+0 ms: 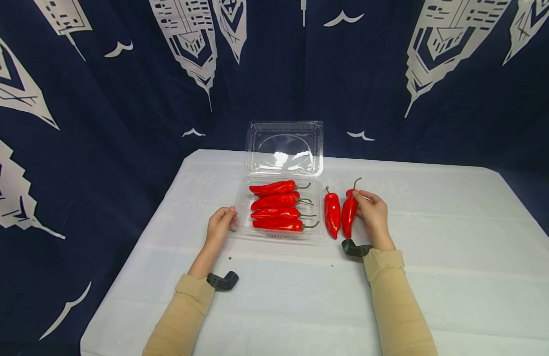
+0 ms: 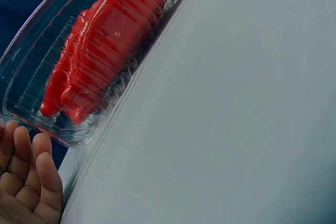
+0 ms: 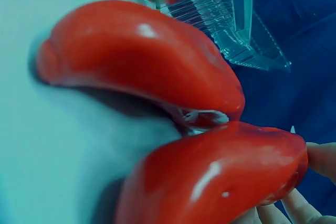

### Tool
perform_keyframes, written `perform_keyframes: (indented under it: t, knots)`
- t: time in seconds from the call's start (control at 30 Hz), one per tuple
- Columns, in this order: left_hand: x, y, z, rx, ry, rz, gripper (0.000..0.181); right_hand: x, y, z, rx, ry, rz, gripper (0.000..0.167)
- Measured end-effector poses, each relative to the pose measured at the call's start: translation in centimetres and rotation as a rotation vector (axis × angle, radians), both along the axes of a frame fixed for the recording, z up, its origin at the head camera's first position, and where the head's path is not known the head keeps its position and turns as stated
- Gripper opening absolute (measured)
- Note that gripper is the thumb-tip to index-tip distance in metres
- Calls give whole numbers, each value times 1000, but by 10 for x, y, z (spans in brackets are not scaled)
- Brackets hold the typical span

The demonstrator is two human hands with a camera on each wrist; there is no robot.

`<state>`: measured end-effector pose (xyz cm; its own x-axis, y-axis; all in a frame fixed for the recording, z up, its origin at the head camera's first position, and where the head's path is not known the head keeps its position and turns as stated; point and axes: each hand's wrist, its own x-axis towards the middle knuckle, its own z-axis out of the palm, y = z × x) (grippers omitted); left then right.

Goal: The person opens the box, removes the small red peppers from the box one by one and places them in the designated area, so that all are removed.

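Note:
A clear plastic clamshell container (image 1: 242, 198) lies with its lid raised at the back. Inside it several red peppers (image 1: 276, 201) with green stems lie crosswise, one above another. The left hand (image 1: 221, 222) holds the container's left edge; the left wrist view has its fingers (image 2: 48, 177) at the rim, with the thumb mostly out of frame. To the container's right, the right hand (image 1: 372, 212) pinches a red pepper (image 1: 348, 215) near its stem end. Another red pepper (image 1: 332, 215) lies between that one and the container. Both loose peppers appear large in the right wrist view.
The white-covered table (image 1: 274, 296) reaches forward to a dark blue curtain (image 1: 123, 99) with pale building prints. The transparent lid (image 1: 284, 148) stands in front of the curtain. Black wrist devices (image 1: 223, 281) sit at both cuffs. A few dark specks dot the cloth.

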<state>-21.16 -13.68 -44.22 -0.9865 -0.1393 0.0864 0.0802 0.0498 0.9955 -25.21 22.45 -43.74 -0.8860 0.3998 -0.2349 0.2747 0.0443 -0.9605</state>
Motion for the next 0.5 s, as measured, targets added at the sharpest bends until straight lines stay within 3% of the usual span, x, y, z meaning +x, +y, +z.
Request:
perform_keyframes:
  t: [0.37,0.5]
  knots:
    - [0,0,0,10,6,-3,28,1,-3,-4,-24,100,10,53]
    - [-1,0,0,21,5,2,26,0,-3,-6,1,74,19,52]
